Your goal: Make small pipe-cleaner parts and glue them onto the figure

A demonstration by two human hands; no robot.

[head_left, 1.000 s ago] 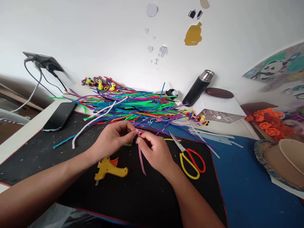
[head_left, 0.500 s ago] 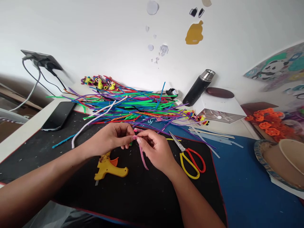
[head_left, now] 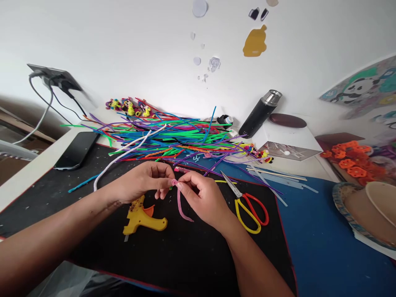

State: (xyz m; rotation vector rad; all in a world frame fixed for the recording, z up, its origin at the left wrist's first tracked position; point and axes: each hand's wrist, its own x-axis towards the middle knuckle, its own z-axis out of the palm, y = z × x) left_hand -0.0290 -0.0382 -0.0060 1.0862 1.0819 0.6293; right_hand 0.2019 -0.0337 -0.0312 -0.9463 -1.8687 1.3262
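A pink pipe cleaner (head_left: 180, 206) is curled into a small loop at its upper end, and its tail hangs down over the black mat (head_left: 198, 264). My left hand (head_left: 151, 181) pinches the loop between thumb and forefinger. From the other side, my right hand (head_left: 202, 194) grips the same pipe cleaner beside the loop, fingertips almost touching the left ones. Below my left hand lies a yellow glue gun (head_left: 144, 218) with an orange trigger. Scissors (head_left: 244, 204) with one yellow and one red handle rest right of my right hand, blades slightly apart.
Behind my hands spreads a heap of colourful pipe cleaners (head_left: 173, 138). A phone (head_left: 77, 150) lies at the left. Farther right are a black thermos (head_left: 260, 113), a white box (head_left: 291, 140), clear glue sticks (head_left: 278, 177) and a bowl (head_left: 346, 198). Small figures (head_left: 130, 106) sit against the wall.
The pink loop has turned slightly and moved a little lower in my fingers. The tail now hangs further left and curves more. Both hands keep their pinch.
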